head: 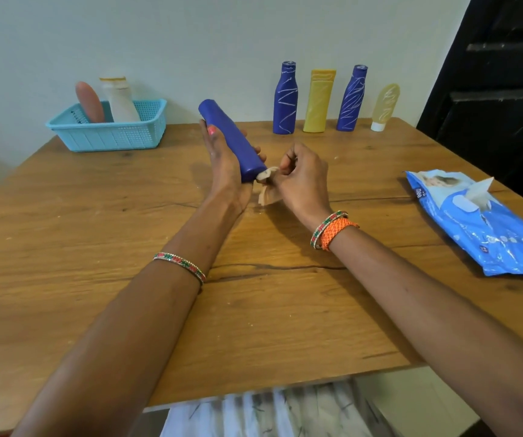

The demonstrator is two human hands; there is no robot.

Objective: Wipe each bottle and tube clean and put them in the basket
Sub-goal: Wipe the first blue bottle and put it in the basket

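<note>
Left hand [222, 159] grips a blue bottle [233, 143] above the middle of the wooden table [96, 234], fingers wrapped round its body; the bottle is tilted, one end up and away, the other low and toward the right hand. Right hand [301, 178] pinches a crumpled beige wipe [266, 184] against the bottle's lower end; the wipe's tail hangs just above the tabletop.

Far left corner: light blue basket [109, 134] close to the table's back edge, holding a pink tube [90, 102] and a white bottle [121, 99], both leaning.

Along the back edge by the wall, right of centre, standing in a row and apart from one another: blue scribbled bottle [285, 99], yellow tube [320, 102], second blue scribbled bottle [353, 99], small pale yellow tube [384, 107] on its white cap.

Right edge: blue wipes pack [480, 228], one tissue poking up, its corner overhanging the table's side.

Bare tabletop between basket and hands, and across the near half under both forearms.
</note>
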